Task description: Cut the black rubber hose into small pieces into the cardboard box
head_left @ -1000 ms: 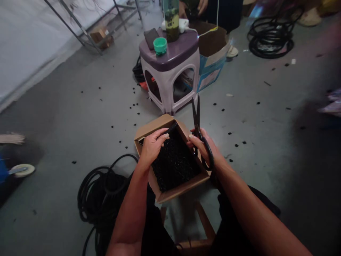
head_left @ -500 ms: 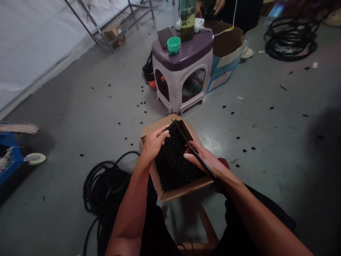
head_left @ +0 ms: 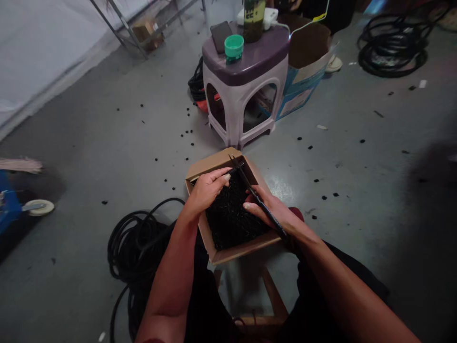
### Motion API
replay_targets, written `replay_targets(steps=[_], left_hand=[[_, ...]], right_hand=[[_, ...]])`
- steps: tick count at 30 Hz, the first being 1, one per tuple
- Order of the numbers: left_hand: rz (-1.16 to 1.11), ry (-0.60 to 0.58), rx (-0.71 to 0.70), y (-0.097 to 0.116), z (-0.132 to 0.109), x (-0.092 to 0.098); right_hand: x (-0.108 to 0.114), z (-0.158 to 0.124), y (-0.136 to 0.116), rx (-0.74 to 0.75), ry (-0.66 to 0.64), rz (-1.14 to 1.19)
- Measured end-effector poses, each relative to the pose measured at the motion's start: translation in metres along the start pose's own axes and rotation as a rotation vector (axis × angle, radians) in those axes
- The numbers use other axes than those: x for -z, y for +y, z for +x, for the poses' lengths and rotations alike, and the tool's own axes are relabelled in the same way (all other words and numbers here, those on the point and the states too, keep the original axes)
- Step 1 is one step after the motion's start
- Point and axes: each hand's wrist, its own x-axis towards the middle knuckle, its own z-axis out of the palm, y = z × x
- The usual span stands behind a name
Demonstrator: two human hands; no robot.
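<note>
My left hand (head_left: 211, 189) is closed over the far left part of an open cardboard box (head_left: 232, 256). Between its thumb and fingers is a short black ribbed strip (head_left: 236, 168), its toothed end pointing right. My right hand (head_left: 267, 206) is wrapped round a long slim black tool (head_left: 263, 207) with a thin pointed tip; its exact kind is unclear. The tool slants from my right wrist up to the far end of the box, and its front part crosses close by the strip. Below both hands, many small black pieces (head_left: 235, 216) fill the box.
A purple-topped stool (head_left: 257, 55) beyond the box carries a green cap (head_left: 233, 46), a phone (head_left: 221, 37) and a bottle (head_left: 254, 21). Coiled black cable (head_left: 137, 247) lies at left, another coil (head_left: 391, 52) far right. A blue carton (head_left: 300, 90) stands behind the stool.
The strip's ribbed end now shows clear beside the tool, where before strip and tool met at a corner. The tool's pointed tip reaches farther past the strip. The view has tilted slightly downward.
</note>
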Motion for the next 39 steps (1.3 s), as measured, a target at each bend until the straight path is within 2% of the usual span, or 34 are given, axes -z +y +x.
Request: replay_targets(steps=[5,21,31,39], left_hand=[[0.015,0.005,-0.001,-0.002,0.000,0.000],[-0.123,-0.057,-0.023,-0.002,0.000,0.000],[0.061,-0.060,-0.049,-0.008,0.001,-0.001],[0.075,-0.076,-0.009,-0.002,0.000,-0.005]], right_hand=[[0.001,0.000,0.000,-0.025,0.016,-0.069],[0.002,-0.004,-0.004,-0.001,-0.059,0.104],[-0.003,-0.002,-0.001,-0.028,0.047,-0.036],[-0.009,0.002,0.007,-0.002,0.101,-0.066]])
